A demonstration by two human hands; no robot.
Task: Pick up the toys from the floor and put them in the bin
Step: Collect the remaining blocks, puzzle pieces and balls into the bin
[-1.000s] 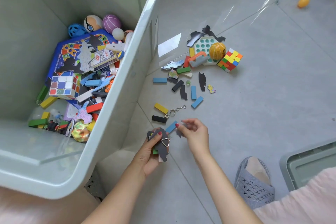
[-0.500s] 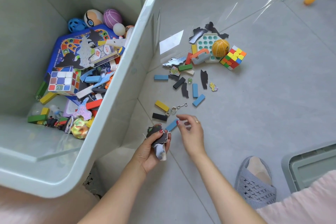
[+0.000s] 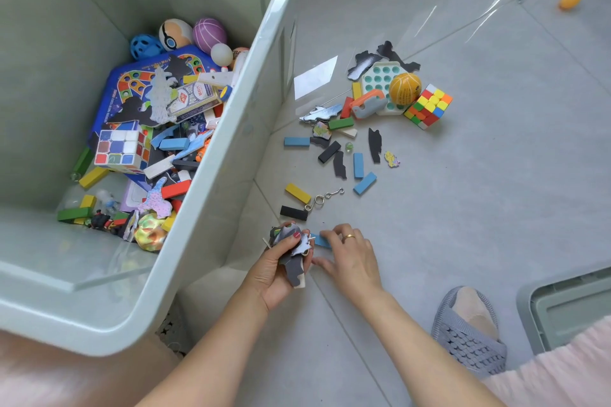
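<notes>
- The left hand [image 3: 281, 269] is closed around a handful of flat grey and black puzzle-like cut-outs [image 3: 294, 261], with a thin wire piece poking out beside them; thumb on top, fingers curled beneath.
- The right hand [image 3: 350, 256] is down on the grey tiled floor [image 3: 479, 208], its fingers [image 3: 330, 235] loosely bent over a small blue rectangular block [image 3: 320, 241]. They touch it, but whether it is gripped I cannot tell.
- Doing this step well probably means pinching the block by its long edges and lifting straight up, since a flat smooth piece on glossy tile tends to slide rather than lift.
- The left hand looks full; stacking the block flat against the cut-outs should help prevent a spill on the way over.
- The large pale-green plastic bin [image 3: 231, 149] stands just left of the hands, its smooth wall high, already holding balls, a cube and blocks.
- Still on the floor: a black block [image 3: 293, 212] and a yellow block [image 3: 297, 193], a twisted metal wire puzzle [image 3: 322, 197], a multicoloured twist cube [image 3: 428, 106], and an orange textured ball [image 3: 404, 88] further off.
</notes>
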